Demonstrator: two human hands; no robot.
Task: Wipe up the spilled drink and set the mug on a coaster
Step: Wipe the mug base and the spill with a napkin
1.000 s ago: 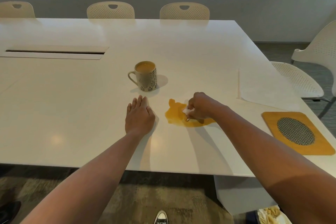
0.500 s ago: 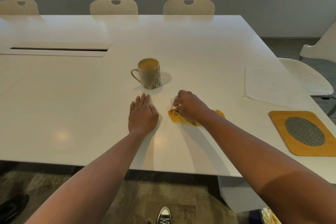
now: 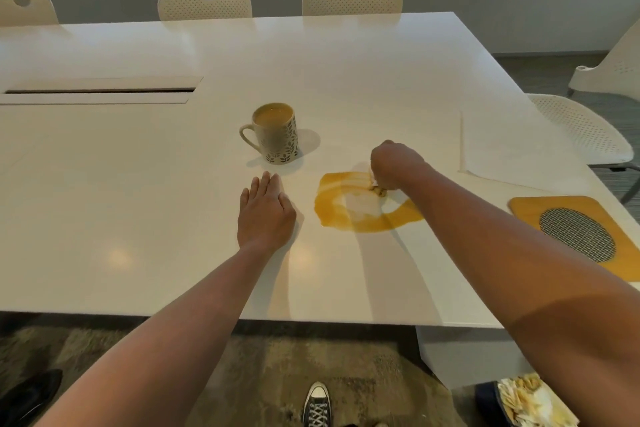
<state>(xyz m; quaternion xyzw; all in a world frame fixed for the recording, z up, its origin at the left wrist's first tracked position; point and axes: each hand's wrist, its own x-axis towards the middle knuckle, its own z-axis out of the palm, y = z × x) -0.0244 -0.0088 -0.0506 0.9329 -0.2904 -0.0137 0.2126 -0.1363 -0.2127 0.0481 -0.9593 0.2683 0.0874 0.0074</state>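
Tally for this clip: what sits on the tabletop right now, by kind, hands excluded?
Mug: 1
Orange spill: 1
Wad of tissue, gripped by the right hand: 1
Sheet of white paper: 1
Wooden coaster: 1
Total: 5

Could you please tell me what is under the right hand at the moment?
A small wad of tissue shows beneath the right hand, stained orange where it meets the spill. The hand covers most of it, so its shape cannot be seen.
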